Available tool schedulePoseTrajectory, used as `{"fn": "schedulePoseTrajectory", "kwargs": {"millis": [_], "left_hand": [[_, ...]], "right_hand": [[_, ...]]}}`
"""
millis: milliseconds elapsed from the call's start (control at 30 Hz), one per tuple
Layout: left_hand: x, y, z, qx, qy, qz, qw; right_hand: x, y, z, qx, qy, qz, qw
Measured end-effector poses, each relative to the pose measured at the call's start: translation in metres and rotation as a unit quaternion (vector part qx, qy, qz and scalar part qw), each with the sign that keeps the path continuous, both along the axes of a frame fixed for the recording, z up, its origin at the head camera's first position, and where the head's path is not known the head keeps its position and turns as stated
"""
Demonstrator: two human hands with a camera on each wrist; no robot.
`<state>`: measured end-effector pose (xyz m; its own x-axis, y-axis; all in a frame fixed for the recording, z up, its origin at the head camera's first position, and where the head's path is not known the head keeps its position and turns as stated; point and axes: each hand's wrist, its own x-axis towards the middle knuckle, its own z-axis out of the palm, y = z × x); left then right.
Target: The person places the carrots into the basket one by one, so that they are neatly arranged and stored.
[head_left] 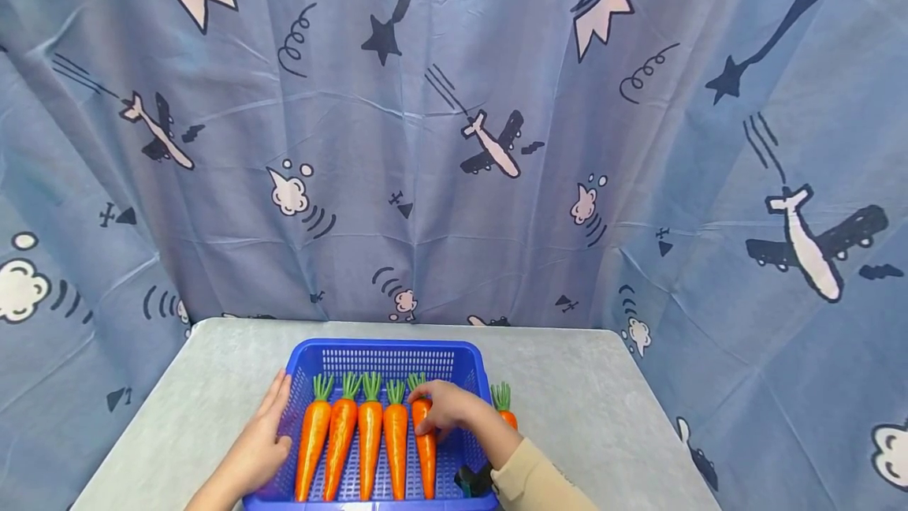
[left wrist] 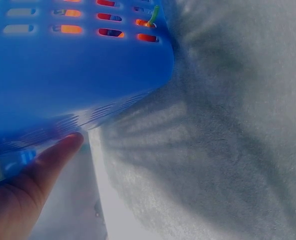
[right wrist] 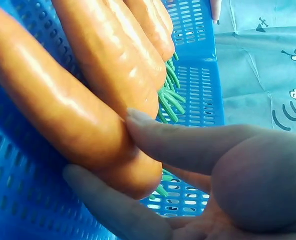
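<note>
Several orange toy-like carrots (head_left: pixel 370 448) with green tops lie side by side in a blue plastic basket (head_left: pixel 386 345). My right hand (head_left: pixel 450 407) pinches the rightmost carrot in that row (head_left: pixel 427 460) near its leafy end. In the right wrist view, thumb and finger lie on opposite sides of this carrot (right wrist: pixel 72 115), which rests low in the basket. Against the basket's left wall, my left hand (head_left: pixel 258 440) lies with its fingers straight. In the left wrist view, a digit (left wrist: pixel 60 152) touches the basket's slotted outer side (left wrist: pixel 82 65).
Beyond the basket's right wall, another carrot (head_left: pixel 508 417) shows partly; the wall and right arm hide the rest. The basket stands on a pale grey table (head_left: pixel 567 393). A blue curtain (head_left: pixel 426 203) printed with planes hangs behind and at both sides.
</note>
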<state>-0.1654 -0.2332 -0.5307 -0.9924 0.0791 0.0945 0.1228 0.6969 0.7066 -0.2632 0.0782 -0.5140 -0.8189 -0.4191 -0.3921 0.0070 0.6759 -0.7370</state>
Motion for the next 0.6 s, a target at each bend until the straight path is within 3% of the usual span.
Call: {"fn": "schedulePoseTrajectory", "kwargs": {"millis": [200,600], "left_hand": [[-0.001,0.000,0.001,-0.003,-0.010,0.001,0.9999],[0.001,0.000,0.000,0.012,0.015,-0.003,0.9998]], "right_hand": [[-0.002,0.001,0.001,-0.003,-0.012,-0.015,1.000],[-0.001,0.008,0.018,-0.007,0.048,-0.040,0.998]]}}
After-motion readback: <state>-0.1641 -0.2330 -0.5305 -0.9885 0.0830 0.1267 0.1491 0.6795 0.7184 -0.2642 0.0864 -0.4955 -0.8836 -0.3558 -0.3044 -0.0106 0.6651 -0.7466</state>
